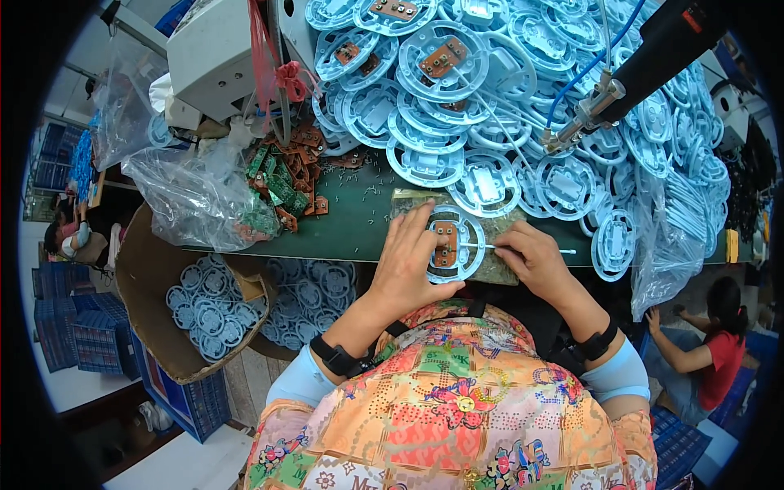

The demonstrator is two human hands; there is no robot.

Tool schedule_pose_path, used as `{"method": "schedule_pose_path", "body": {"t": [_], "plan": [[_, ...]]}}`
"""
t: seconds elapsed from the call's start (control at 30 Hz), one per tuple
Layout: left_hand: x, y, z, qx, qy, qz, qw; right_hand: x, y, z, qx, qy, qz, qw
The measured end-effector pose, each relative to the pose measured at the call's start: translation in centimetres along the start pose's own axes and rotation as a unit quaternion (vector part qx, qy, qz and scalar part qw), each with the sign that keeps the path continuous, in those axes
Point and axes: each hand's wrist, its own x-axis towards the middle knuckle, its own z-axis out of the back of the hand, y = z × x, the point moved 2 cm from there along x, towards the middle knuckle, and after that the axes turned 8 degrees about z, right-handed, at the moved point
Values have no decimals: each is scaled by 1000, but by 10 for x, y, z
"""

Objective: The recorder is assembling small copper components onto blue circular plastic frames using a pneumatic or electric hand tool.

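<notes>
At the near edge of the green worktable, a light blue plastic ring part point(466, 276) lies over a flat clear packet point(498, 269). A small brown circuit board point(445, 245) sits inside the ring. My left hand point(406, 263) grips the ring's left side, with fingers over its top and the thumb along its lower edge. Fingers of my right hand point(532, 260) are pinched round a thin pale rod point(490, 246) that reaches from the ring's middle out past the hand to the right. Whether the rod is joined to the ring I cannot tell.
A large heap of blue ring parts point(441, 122) covers the back and right. Loose brown and green boards point(286, 175) lie left beside a plastic bag point(196, 196). A black screwdriver tool point(653, 61) hangs upper right. Cardboard box point(147, 310) stands lower left; people point(710, 351) sit nearby.
</notes>
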Motion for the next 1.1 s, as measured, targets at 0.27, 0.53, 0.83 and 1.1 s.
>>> {"method": "schedule_pose_path", "body": {"t": [0.27,0.53,0.83,1.1], "plan": [[1,-1,1,12,17,12,1000,1,-2,-8,-47,-34,36,998],[2,-8,6,62,41,25,997,0,0,-13,-118,-68,109,985],[2,-9,7,72,47,27,996,0,2,-11,-144,-72,116,980],[3,-8,6,70,44,24,996,65,29,138,18,-507,153,848]]}}
